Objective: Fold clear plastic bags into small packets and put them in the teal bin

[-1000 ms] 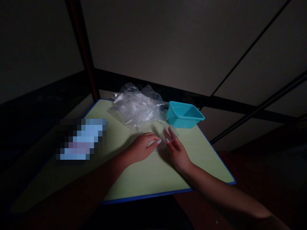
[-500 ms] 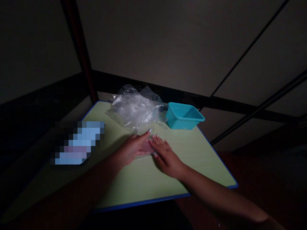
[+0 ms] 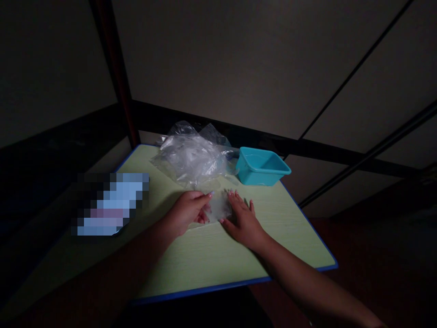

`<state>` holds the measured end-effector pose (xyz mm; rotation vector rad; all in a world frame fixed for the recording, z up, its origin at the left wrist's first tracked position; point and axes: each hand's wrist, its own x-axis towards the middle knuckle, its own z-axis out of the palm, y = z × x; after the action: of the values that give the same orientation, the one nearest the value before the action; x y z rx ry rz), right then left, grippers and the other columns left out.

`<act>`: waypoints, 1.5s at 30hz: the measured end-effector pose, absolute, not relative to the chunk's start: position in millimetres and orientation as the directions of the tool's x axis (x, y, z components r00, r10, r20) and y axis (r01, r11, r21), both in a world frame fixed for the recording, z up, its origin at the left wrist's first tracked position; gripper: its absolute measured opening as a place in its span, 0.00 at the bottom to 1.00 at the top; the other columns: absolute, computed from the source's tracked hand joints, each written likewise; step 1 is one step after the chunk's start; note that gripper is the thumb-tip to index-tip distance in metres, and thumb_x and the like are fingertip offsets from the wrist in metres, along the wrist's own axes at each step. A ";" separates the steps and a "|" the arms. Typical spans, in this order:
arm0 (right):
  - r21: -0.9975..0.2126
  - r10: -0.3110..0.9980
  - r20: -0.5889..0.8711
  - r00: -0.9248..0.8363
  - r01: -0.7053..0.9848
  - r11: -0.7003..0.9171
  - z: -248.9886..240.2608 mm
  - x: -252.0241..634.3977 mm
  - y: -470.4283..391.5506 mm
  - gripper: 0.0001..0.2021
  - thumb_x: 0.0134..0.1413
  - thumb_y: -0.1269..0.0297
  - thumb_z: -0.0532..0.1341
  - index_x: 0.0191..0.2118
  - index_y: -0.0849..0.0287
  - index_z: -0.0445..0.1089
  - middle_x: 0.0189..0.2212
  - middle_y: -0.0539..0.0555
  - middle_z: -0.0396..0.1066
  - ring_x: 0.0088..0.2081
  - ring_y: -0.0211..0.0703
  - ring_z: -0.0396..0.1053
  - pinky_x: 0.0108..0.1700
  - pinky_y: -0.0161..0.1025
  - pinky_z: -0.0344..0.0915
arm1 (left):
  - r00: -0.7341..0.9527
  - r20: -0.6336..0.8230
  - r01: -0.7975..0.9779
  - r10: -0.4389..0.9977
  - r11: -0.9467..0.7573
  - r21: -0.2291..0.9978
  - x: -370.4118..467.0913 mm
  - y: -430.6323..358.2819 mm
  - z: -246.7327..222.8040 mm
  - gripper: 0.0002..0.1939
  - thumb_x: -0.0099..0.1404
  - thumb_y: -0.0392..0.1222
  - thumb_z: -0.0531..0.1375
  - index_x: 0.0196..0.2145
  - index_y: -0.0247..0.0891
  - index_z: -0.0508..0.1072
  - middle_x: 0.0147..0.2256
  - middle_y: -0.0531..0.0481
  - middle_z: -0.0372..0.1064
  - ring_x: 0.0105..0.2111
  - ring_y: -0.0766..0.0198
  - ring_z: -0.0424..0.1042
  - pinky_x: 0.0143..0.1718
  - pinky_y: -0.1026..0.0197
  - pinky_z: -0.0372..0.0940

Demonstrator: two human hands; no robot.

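Observation:
A small clear plastic bag (image 3: 217, 207) lies between my hands over the green table (image 3: 191, 259). My left hand (image 3: 191, 209) is closed on its left part, thumb above and fingers curled beneath. On the bag's right edge rests my right hand (image 3: 244, 221), palm down with the fingers spread. Just beyond my hands a heap of crumpled clear plastic bags (image 3: 193, 157) sits at the back of the table.
To the right of the heap stands a turquoise bin (image 3: 261, 168), close to the table's right edge. A pixelated, bright flat object (image 3: 114, 205) lies at the left. Dark panels (image 3: 218, 59) rise behind the table.
My right hand has shifted a little to the right, with its fingers further apart. The fingers of my left hand have curled, and more of the small bag shows between the hands.

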<state>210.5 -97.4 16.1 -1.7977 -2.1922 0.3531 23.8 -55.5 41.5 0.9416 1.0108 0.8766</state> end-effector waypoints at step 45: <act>-0.358 0.958 0.086 -0.274 0.889 0.287 16.5 200.8 -96.8 0.31 0.63 0.64 0.47 0.69 0.65 0.41 0.68 0.63 0.43 0.68 0.50 0.41 0.65 0.62 0.38 | 0.242 -0.294 -0.406 0.925 0.372 0.835 18.3 -55.1 44.8 0.15 0.50 0.45 0.70 0.30 0.37 0.70 0.32 0.52 0.71 0.33 0.61 0.72 0.40 0.54 0.69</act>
<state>200.8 -96.8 16.5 -1.6866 -2.2750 0.3467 18.3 -55.1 44.8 0.7024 0.9007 1.0200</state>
